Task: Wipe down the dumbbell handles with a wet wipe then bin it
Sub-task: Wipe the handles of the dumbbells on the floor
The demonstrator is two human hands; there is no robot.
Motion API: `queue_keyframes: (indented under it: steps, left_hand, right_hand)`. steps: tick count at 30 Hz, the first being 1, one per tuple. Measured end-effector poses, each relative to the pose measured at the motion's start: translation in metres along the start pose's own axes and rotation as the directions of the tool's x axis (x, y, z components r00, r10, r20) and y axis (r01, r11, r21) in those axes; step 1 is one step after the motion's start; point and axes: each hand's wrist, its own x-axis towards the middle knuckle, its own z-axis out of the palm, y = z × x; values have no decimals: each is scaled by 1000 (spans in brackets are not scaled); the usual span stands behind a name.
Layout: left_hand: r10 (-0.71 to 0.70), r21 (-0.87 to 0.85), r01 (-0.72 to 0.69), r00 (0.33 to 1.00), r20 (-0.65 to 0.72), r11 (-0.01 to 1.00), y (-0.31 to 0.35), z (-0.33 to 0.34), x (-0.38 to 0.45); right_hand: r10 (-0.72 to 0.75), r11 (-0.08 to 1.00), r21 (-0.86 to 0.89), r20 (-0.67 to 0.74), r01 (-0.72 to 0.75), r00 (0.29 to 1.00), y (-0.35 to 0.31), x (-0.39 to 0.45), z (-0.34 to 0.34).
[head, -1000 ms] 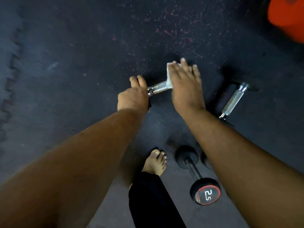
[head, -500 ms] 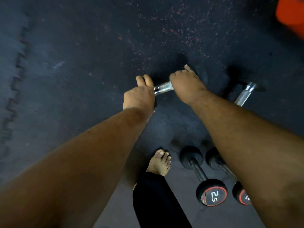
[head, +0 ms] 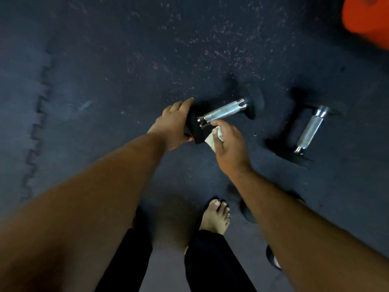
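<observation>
In the head view, your right forearm hides most of a near dumbbell [head: 273, 261]; an orange object [head: 366, 20] blurs off the far right corner. Your left hand [head: 173, 125] grips the near head of the middle dumbbell [head: 225, 111], its knurled chrome handle bare. Your right hand [head: 228, 144] holds the crumpled white wet wipe [head: 214, 137] just beside that handle's near end. Another dumbbell [head: 308, 131] lies right on the floor [head: 105, 81].
</observation>
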Motion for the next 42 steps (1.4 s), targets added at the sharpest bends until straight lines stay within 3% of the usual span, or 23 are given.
queue_keyframes:
  steps: [3,7,9,12,16,18,20,23,28,34,37,42]
  left_hand:
    - [74,-251,-80,997,-31,965,-24,4,1]
    - [108,-289,-124,992,-71,949,-27,-3,8]
    - [126,-238,-137,990,-62,962,-23,-12,11]
    - [186,-196,-199,979,-81,960,-8,-25,1]
    - [242,-278,-278,958,-157,919,32,-54,-20]
    - [183,-383,-238,968,-173,893,55,-68,-26]
    - [92,-593,-149,988,-126,791,70,-79,-34]
    - [-14,-740,-85,992,-126,667,72,-90,-47]
    - [-198,-767,-37,957,-211,641,31,-91,-54]
    - [-226,-704,-38,934,-278,709,35,-104,-41]
    - [-285,-643,77,932,-226,762,47,-112,-44]
    - [-452,-579,284,876,-167,764,80,-119,-87]
  right_hand:
    - [133,983,111,136,-149,982,3,-3,26]
    - [8,984,-178,-64,-19,998,5,-6,41]
    - [-37,981,-193,-99,17,994,2,-9,41]
    - [5,996,-89,-69,-12,998,-3,-21,22]
    - [64,987,156,-204,-32,977,-25,-31,-20]
    - [270,901,398,-202,-173,941,-44,-25,-38]
    - [451,734,606,-98,-306,887,-63,-13,-49]
    - [522,592,710,23,-382,853,-83,5,-57]
    - [442,659,609,161,-441,882,-108,27,-35]
    - [449,793,463,-5,-396,894,-122,57,-36]
    - [429,835,375,17,-403,903,-122,51,-53]
    - [460,774,462,58,-432,886,-134,9,-96]
